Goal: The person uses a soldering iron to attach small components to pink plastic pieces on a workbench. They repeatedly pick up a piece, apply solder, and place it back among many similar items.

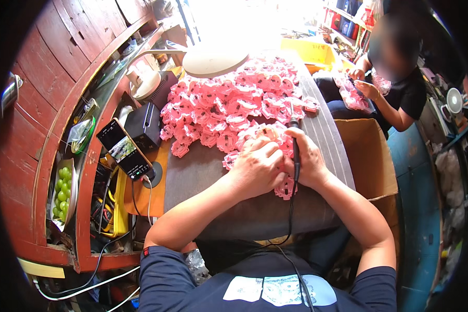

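Note:
My right hand [308, 158] is closed round the black handle of a corded soldering iron [296, 156], which stands nearly upright with its tip pointing away from me. Its cable runs down toward my lap. Close beside it, my left hand [258, 164] has its fingers curled in; whatever they pinch is hidden. Both hands are over the near edge of a large heap of small pink plastic parts [218, 101], many with dark pieces in them. One pink part [285, 188] shows just below my hands on the grey-covered table [208, 182].
A lamp [213, 58] hangs over the heap. At left are a phone [125, 151] on a stand, a black box [143, 125] and a tray of green grapes [62, 195]. Right of the table stands a cardboard box [366, 156]; beyond it a person [400, 88] handles pink parts.

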Demonstrator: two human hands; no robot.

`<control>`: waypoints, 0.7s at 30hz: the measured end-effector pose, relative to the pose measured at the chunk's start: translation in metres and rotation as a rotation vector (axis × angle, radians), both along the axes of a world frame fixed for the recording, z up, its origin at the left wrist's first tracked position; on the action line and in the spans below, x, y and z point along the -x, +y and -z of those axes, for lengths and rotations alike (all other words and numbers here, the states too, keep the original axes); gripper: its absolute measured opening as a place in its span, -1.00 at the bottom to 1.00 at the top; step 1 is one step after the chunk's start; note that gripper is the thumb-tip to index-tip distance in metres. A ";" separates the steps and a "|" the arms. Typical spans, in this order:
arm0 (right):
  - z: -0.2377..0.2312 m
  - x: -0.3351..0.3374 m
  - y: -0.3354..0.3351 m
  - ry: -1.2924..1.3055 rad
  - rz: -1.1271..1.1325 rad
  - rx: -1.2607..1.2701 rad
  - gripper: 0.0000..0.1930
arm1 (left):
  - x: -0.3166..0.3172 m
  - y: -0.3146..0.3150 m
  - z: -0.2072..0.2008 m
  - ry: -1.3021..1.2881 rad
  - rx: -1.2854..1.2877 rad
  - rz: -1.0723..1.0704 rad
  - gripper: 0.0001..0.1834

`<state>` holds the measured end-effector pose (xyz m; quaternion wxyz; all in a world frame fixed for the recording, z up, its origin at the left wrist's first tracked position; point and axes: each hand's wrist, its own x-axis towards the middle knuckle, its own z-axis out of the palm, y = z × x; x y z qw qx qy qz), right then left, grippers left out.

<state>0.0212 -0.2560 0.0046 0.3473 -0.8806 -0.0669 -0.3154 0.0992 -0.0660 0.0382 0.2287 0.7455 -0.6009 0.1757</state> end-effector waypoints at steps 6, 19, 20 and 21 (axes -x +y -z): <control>-0.005 0.021 0.027 -0.045 -0.082 0.058 -0.33 | 0.020 0.044 0.000 -0.006 -0.041 -0.027 -0.57; 0.002 0.039 0.018 0.029 0.097 0.054 -0.31 | -0.017 0.061 0.006 0.134 0.158 -0.251 -0.39; 0.002 0.039 0.018 0.028 0.102 0.058 -0.30 | -0.025 0.058 0.006 0.167 0.122 -0.220 -0.39; 0.002 0.038 0.017 0.014 0.105 0.057 -0.30 | -0.032 0.056 0.005 0.201 0.087 -0.189 -0.38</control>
